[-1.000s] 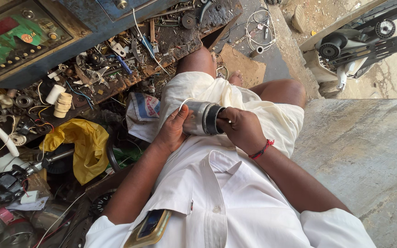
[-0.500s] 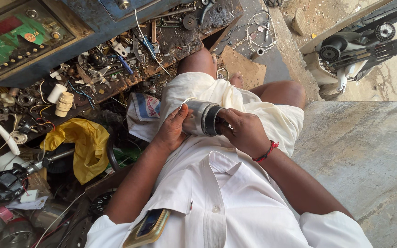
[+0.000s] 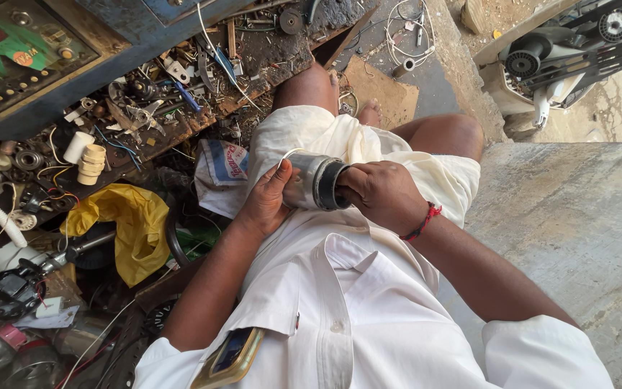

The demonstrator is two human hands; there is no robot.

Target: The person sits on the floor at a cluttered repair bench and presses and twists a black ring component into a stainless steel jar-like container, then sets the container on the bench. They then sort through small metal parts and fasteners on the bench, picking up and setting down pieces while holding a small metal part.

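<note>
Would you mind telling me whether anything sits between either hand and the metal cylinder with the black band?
Nothing visible does. The left hand cups the metal cylinder directly at one end, and the right hand grips its black-banded end. A thin white wire arcs over the left fingers without blocking either grip.

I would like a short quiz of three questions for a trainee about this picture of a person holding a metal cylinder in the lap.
1. True or false: both hands touch the metal cylinder.
2. Which hand grips the end with the black ring? A) left hand B) right hand
3. What yellow thing lies among the clutter on the person's left side?

Key
1. True. The left hand holds the shiny end, and the right hand holds the other end.
2. B.
3. A crumpled yellow cloth or bag, below the workbench strewn with small parts.
</note>
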